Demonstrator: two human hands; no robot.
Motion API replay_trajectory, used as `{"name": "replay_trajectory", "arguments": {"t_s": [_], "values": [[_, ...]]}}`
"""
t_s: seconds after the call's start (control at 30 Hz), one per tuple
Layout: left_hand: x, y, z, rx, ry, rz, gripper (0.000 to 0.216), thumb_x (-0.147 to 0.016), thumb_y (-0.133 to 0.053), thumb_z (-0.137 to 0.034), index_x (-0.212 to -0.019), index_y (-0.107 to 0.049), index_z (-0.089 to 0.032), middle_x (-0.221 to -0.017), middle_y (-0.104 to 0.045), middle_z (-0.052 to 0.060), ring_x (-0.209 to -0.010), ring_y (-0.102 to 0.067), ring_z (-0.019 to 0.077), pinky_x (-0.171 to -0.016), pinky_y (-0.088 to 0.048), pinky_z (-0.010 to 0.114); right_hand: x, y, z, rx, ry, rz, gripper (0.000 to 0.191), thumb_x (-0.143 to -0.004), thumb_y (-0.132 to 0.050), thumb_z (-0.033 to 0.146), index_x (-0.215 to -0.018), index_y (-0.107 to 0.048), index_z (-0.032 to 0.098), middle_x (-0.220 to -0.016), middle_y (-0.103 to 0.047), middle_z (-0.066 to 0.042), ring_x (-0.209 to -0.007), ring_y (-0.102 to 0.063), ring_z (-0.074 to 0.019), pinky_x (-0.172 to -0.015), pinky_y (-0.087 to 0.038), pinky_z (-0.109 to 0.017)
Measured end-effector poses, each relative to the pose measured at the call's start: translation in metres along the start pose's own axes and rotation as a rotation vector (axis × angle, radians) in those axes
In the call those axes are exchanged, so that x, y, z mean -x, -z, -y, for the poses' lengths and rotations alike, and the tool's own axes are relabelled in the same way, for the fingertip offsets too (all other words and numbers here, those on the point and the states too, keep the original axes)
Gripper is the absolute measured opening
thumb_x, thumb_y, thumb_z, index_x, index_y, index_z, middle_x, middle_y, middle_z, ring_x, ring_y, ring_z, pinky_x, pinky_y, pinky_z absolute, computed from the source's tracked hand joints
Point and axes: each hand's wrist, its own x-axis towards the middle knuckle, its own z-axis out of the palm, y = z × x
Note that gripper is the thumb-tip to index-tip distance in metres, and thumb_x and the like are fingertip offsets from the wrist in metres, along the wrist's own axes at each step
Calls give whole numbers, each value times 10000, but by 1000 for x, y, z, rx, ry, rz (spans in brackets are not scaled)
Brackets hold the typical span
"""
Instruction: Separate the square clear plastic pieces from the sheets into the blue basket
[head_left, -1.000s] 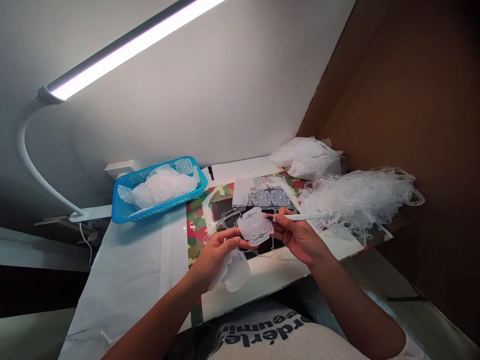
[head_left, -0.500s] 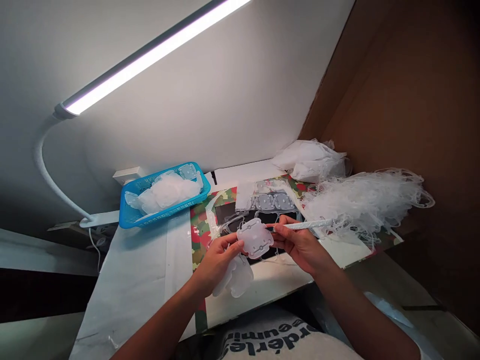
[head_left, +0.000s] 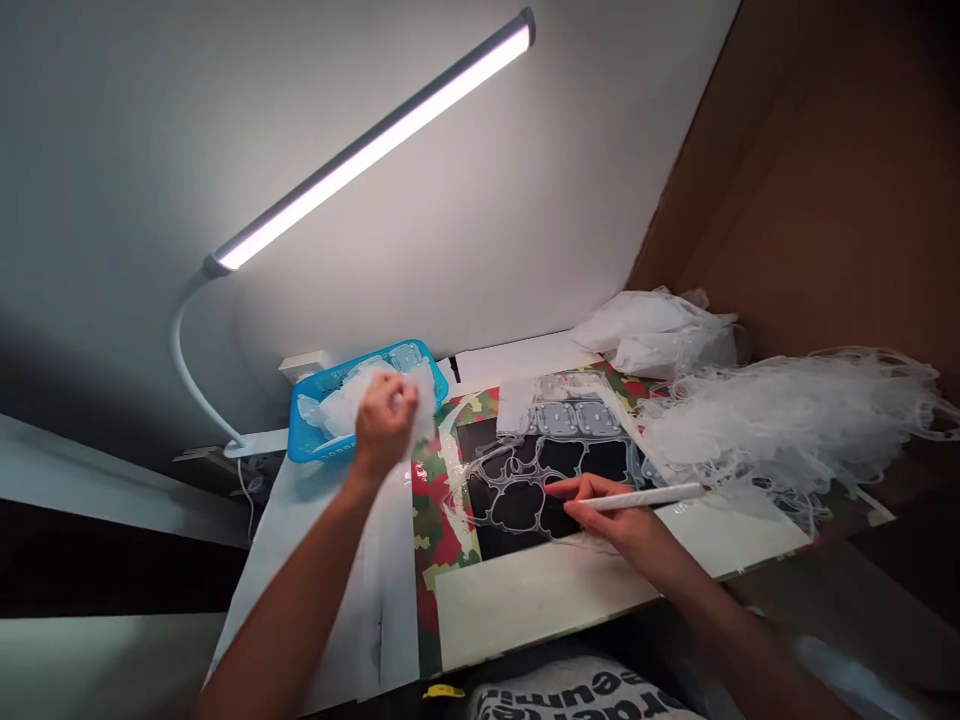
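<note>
My left hand (head_left: 386,420) is raised at the front right of the blue basket (head_left: 322,452), fingers closed. Frosted plastic pieces (head_left: 424,400) stick out beside it, blurred by motion; how many is unclear. Inside the basket lies a heap of similar frosted pieces (head_left: 341,405). Pinched between the fingers of my right hand (head_left: 611,510) is a white pen-shaped tool (head_left: 652,495), its working tip hidden by the fingers. Just left of those fingertips, a clear plastic sheet with cut-out openings (head_left: 517,505) lies on the black mat (head_left: 495,540). Several uncut grey shapes (head_left: 577,420) sit at its far side.
A large tangle of clear plastic scraps (head_left: 780,420) spreads over the right side of the table. Behind it sits a white plastic bag (head_left: 660,330). A lit bar lamp (head_left: 375,150) on a bent neck hangs above, and a brown cardboard panel (head_left: 825,200) stands on the right.
My left hand has gone from the mat up and left to the basket, carrying frosted pieces. My right hand stays near the mat, still holding the tool. The view has shifted left.
</note>
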Motion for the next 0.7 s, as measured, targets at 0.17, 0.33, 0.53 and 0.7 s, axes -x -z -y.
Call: {"name": "replay_trajectory", "arguments": {"t_s": [0.17,0.33,0.53,0.7], "values": [[-72,34,19,126,183,170,302,-795,-593,-396,-650,-556,-133,-585,-474,-18,-547,-465,111,-541,-337,242,6,-4,-16,210,38,-31,275,-849,-637,379,-662,-525,211,-1155,-687,-76,-1081,-608,-307,-929,-418,-453],[-36,12,9,413,284,419,422,-651,-693,-541,-741,-632,-134,-606,-565,12,-507,-495,122,-497,-384,244,8,-8,-19,34,39,-73,279,-854,-649,405,-678,-545,215,-1137,-696,-87,-1085,-618,-297,-937,-442,-445],[56,-23,-29,635,403,738,429,-694,-710,-550,-727,-634,-129,-625,-543,8,-513,-463,93,-465,-345,194,11,-18,13,-482,80,10,269,-831,-694,365,-688,-540,197,-1214,-680,-93,-1074,-659,-270,-884,-527,-431],[79,-24,-42,536,307,788,414,-808,-614,-555,-701,-580,-157,-645,-484,-5,-526,-423,89,-455,-324,191,17,-21,32,-574,83,21,248,-843,-690,345,-688,-569,196,-1108,-717,-81,-938,-689,-218,-829,-552,-388]]}}
